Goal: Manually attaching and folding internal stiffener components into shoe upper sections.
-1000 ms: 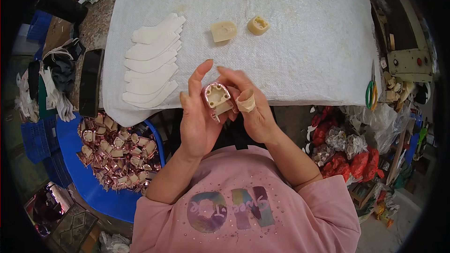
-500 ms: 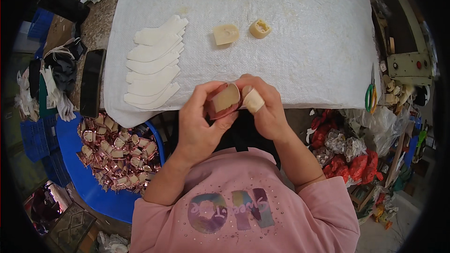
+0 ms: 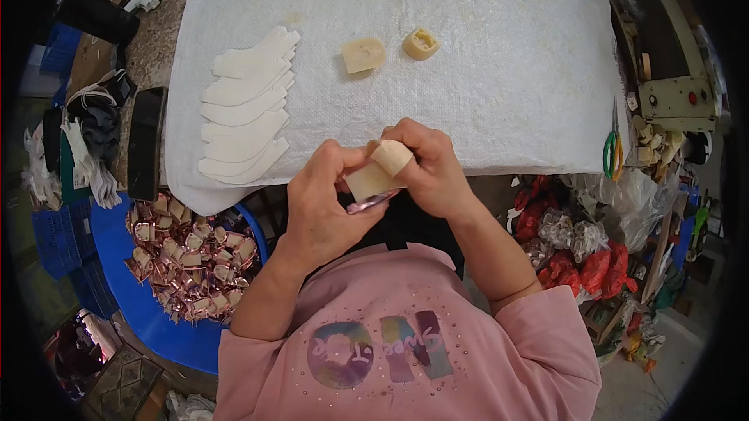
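Observation:
Over the table's near edge, my left hand [image 3: 318,206] is closed around a cream heel-shaped block [image 3: 368,184] with shiny pink material [image 3: 371,202] along its lower edge. My right hand [image 3: 438,175] is closed on the same block from the other side. A cream-coloured cover [image 3: 392,157], seemingly worn on the right thumb, presses against the block's upper part. The fingertips behind the piece are hidden. Farther up lie two bare cream blocks, one flat-faced [image 3: 363,55] and one hollowed [image 3: 421,44]. Left of them, white curved cut pieces [image 3: 246,109] overlap in a row.
White woven sheeting [image 3: 499,70] covers the table. At lower left a blue tub [image 3: 129,288] holds many pink-and-cream pieces [image 3: 195,257]. A black phone [image 3: 147,144] lies at the left edge. Scissors [image 3: 612,152] hang at the right edge, above red and clear plastic bags [image 3: 597,273].
The block has turned between my hands. My right thumb, previously held apart beside it, now lies across its upper part. The whole view has shifted slightly.

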The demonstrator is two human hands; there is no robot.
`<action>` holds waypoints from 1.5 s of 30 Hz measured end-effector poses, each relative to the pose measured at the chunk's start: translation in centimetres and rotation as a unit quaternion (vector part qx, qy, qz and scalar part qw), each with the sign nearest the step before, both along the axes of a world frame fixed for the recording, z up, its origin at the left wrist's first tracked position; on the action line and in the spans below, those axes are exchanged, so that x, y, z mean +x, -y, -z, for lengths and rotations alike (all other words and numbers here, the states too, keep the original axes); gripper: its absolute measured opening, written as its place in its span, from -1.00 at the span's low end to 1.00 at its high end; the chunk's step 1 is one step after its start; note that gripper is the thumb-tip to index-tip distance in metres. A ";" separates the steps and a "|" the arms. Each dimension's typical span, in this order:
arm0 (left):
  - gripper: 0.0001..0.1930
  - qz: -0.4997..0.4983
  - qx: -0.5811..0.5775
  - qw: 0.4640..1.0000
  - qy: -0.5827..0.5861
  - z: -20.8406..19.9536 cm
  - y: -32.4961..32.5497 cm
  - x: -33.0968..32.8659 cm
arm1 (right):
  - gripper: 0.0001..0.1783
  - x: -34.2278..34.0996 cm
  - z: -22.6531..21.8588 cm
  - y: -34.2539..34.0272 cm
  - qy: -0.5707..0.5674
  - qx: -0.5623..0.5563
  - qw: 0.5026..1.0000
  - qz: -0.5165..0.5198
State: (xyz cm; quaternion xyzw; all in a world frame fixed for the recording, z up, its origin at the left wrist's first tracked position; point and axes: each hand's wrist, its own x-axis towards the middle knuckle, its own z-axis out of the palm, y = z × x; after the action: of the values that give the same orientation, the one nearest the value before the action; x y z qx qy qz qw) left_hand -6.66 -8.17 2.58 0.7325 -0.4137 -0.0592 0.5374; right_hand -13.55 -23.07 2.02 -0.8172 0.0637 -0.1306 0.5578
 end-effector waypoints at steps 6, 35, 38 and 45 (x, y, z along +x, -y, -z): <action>-0.53 -0.027 -0.024 0.999 0.038 0.1 0.3 -0.5 | -0.81 -1.2 1.3 0.4 -0.010 0.363 0.928 -0.080; -0.54 -0.240 0.043 0.951 0.191 2.7 -6.2 1.5 | -0.65 3.6 0.1 -0.8 0.026 0.167 0.985 -0.031; -0.58 -0.355 0.123 0.901 0.219 3.3 -11.1 2.7 | -0.73 6.0 0.3 -0.5 0.063 0.055 0.996 -0.028; -0.50 -0.622 0.337 0.650 0.277 4.7 -28.8 2.1 | -0.68 10.3 -0.9 -1.4 0.056 -0.239 0.968 -0.060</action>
State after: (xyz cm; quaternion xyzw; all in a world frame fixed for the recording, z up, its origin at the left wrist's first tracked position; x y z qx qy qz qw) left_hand -4.60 20.66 -2.12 0.9310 0.0578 0.3595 0.0241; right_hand -3.27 -21.67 2.90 -0.9204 -0.0500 -0.1541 0.3560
